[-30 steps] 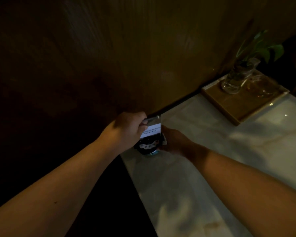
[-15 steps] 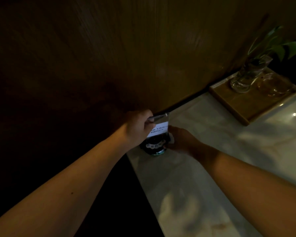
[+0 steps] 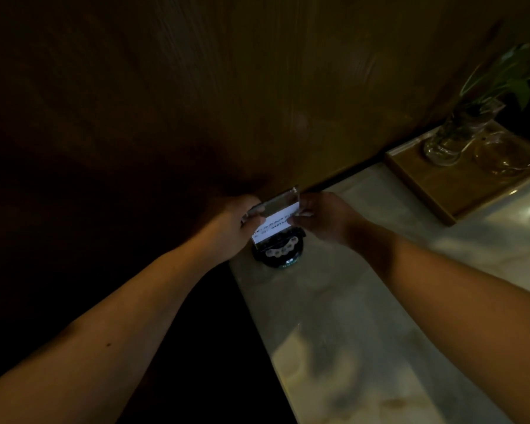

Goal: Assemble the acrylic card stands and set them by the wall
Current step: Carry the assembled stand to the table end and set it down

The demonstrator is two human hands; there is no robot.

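Very dim light; the left half of the view is near black and the wooden wall shows only faint grain. The near left corner of the marble table fades into shadow.

The acrylic card stand is held above the table's far left corner, close to the wall, tilted with its top edge toward the wall. Its clear edges barely show; a white card inside carries a line of dark print, too blurred to read beyond a few digit-like marks. The stand's lower edge is hard to separate from the dark round object directly under it. That object sits on the table at the left edge, with a row of pale round spots on top and a greenish band of unreadable lettering at its base; what it is cannot be told.

Left hand: fingers curled, pinching the stand's left end; the fingertips are hidden behind the acrylic. Right hand: thumb and fingers closed on the stand's right end.

Far right edge of the table: a wooden tray against the wall, carrying a glass vase with a green plant, leaves cut off by the frame. A second clear glass item beside the vase is too faint to identify.
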